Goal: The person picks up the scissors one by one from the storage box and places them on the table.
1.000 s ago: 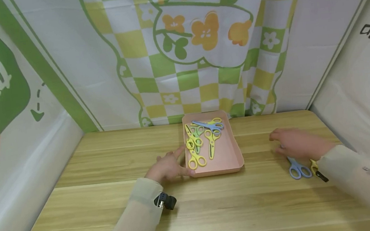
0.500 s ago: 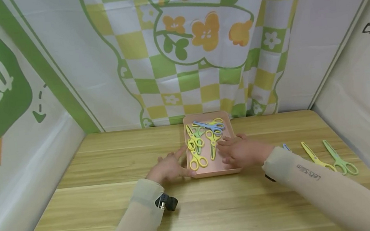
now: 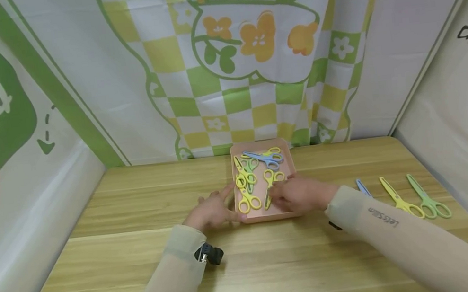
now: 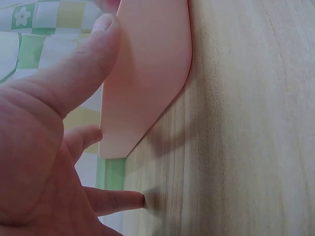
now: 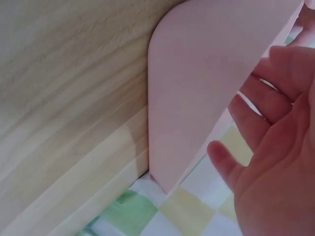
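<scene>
My right hand (image 3: 307,194) reaches over the right side of a shallow pink tray (image 3: 267,218). Its fingertips pinch a pair of yellow scissors (image 3: 267,201) near the middle; the exact contact is hidden. At the tray's near left corner rests my left hand (image 3: 211,211), with thumb and fingers spread. In the left wrist view its thumb lies against the tray wall (image 4: 152,54). Also inside the tray are several other scissors: blue scissors (image 3: 266,158) at the back, yellow scissors (image 3: 246,197) along the left, and green scissors partly beneath yellow ones.
On the wooden table (image 3: 145,193), right of the tray, lie blue scissors (image 3: 363,186), partly hidden by the right sleeve, yellow scissors (image 3: 390,191) and green scissors (image 3: 419,190). A patterned curtain (image 3: 263,100) hangs behind the table, close to the tray.
My right hand has moved left from the blue scissors on the table into the tray. The yellow scissors under its fingers have shifted and turned slightly. The left hand stays put.
</scene>
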`<action>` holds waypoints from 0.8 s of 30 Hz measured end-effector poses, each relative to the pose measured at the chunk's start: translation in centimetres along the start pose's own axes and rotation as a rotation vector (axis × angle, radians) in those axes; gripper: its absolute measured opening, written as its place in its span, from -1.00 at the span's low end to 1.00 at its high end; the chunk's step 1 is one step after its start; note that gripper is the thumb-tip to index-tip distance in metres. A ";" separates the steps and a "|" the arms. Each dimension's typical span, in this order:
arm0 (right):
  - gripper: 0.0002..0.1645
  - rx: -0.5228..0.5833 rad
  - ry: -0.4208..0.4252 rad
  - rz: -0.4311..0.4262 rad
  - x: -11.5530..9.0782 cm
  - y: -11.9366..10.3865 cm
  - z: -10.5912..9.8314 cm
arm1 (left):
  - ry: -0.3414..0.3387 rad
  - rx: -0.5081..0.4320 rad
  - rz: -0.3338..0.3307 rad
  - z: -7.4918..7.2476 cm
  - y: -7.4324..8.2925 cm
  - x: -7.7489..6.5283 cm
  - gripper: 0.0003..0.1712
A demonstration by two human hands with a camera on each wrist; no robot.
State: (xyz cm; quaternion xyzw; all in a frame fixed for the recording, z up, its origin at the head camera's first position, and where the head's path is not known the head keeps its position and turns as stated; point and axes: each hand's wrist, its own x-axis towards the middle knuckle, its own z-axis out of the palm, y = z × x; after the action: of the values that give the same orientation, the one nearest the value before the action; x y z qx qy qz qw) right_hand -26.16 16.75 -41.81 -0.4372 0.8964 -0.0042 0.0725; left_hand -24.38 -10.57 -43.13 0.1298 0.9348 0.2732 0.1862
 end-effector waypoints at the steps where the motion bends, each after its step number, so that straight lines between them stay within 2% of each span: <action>1: -0.60 -0.006 -0.001 0.005 -0.1 0.1 -0.1 | 0.000 0.002 0.003 0.0 0.0 0.0 0.27; 5: -0.55 -0.046 -0.041 0.050 -0.2 0.3 -0.2 | -0.002 0.005 0.003 -0.2 0.0 0.0 0.27; 8: -0.70 -0.072 -0.049 0.046 -0.1 0.3 -0.3 | -0.004 -0.001 0.000 -0.2 0.0 0.0 0.27; 11: -0.82 -0.038 -0.023 0.043 0.1 0.3 -0.5 | -0.005 -0.003 -0.004 -0.3 0.0 -0.1 0.26; 14: -0.77 0.023 -0.004 0.061 0.2 0.4 -0.8 | -0.009 0.006 -0.001 -0.4 0.1 -0.1 0.26; 19: -0.61 -0.006 -0.094 0.127 0.2 0.4 -0.9 | -0.019 0.007 -0.011 -0.3 0.0 0.1 0.27; 22: -0.66 -0.055 -0.141 0.127 0.1 0.3 -1.1 | -0.021 0.005 -0.026 -0.2 -0.1 0.2 0.28; 24: -0.70 -0.074 -0.141 0.102 0.1 0.2 -1.2 | -0.018 0.008 -0.027 -0.1 -0.2 0.3 0.29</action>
State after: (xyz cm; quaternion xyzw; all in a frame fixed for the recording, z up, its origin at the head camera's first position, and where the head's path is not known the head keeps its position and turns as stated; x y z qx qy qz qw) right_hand -26.53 16.77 -40.64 -0.3927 0.9097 0.0632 0.1194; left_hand -24.69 -10.65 -43.26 0.1203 0.9359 0.2656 0.1976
